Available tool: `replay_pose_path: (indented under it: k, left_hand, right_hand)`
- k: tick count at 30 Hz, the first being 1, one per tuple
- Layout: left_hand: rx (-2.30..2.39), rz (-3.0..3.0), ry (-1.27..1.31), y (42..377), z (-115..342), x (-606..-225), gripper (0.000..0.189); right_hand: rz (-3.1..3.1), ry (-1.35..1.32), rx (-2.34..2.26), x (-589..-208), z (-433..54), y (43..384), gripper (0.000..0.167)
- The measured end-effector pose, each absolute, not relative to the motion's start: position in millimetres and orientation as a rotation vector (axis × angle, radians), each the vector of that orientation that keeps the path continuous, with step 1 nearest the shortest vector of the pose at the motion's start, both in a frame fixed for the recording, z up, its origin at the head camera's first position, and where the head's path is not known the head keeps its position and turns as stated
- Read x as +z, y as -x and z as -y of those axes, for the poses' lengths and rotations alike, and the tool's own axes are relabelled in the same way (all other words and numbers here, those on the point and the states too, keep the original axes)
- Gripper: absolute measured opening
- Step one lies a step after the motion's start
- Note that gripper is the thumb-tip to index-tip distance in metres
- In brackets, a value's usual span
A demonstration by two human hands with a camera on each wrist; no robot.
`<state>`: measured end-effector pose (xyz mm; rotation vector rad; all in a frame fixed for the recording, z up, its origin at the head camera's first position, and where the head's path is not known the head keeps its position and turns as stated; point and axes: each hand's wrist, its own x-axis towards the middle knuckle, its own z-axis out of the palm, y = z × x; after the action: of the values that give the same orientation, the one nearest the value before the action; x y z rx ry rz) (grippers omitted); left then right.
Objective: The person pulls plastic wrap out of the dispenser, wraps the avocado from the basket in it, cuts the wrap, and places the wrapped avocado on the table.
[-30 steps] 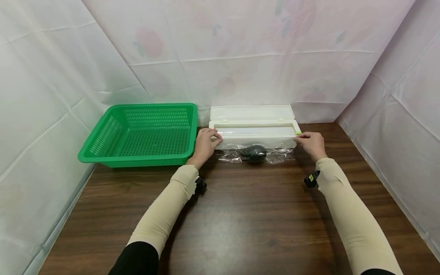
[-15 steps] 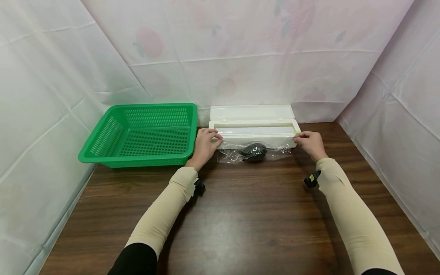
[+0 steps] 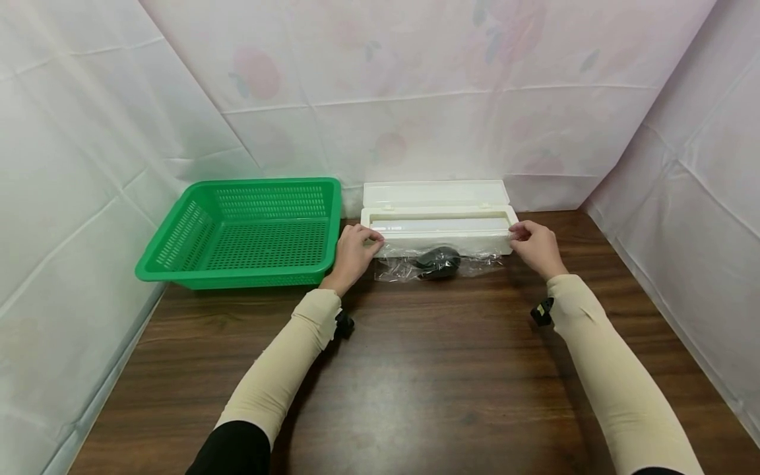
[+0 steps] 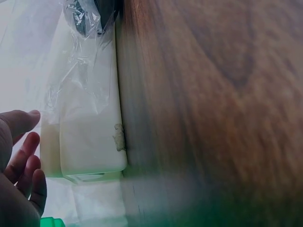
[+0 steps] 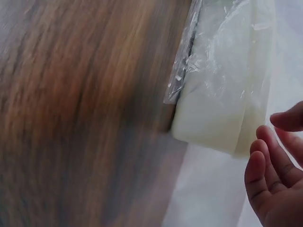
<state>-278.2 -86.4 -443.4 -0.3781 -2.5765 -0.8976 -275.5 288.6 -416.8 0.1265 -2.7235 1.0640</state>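
Note:
A long white cling film box [image 3: 439,213] stands at the back of the table with its lid [image 3: 436,193] raised. Clear cling film [image 3: 398,268] hangs over its front, around a dark rounded object [image 3: 441,262] lying before the box. At the box's left end, my left hand [image 3: 356,247] pinches the film's edge between thumb and forefinger. My right hand [image 3: 537,251] is at the right end, fingers bent, fingertips over the top front corner. Its thumb [image 5: 289,118] and fingers stand close together beside the box in the right wrist view; I cannot tell what they hold.
A green plastic basket [image 3: 237,280] stands left of the box, close to my left forearm. Beneath everything is a brown wood-grain table [image 3: 439,369]. White printed cloth [image 3: 439,132] hangs behind and along both sides.
My right hand has shifted slightly up onto the corner; the small green piece seen there earlier is now hidden. The dark object has turned a little. My left hand holds its place.

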Motion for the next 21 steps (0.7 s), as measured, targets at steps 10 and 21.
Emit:
replay_pose_path:
  k: [10, 21]
  left_hand:
    - [-0.890, 2.598, 0.398, 277.5, 85.7, -441.5, 0.009]
    - [-0.896, 2.599, 0.410, 275.8, 85.8, -441.4, 0.009]
  right_hand:
    - [2.778, -0.408, 0.564, -421.3, -278.8, 282.0, 0.024]
    - [2.716, -0.364, 0.593, -418.9, -285.1, 277.4, 0.011]
